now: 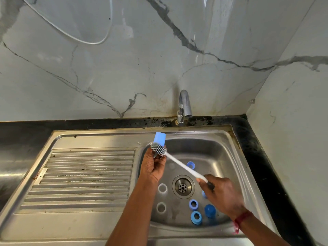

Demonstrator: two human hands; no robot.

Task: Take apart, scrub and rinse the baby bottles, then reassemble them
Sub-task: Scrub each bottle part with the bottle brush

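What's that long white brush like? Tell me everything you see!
The brush has a thin white handle and a grey ribbed head, rubbery-looking. It slants across the sink, held in the air. The right hand grips the handle's end; the head lies against the light blue piece that the left hand holds.

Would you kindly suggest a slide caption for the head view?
Over the sink, left hand holds a blue bottle part; right hand holds a white brush against it.
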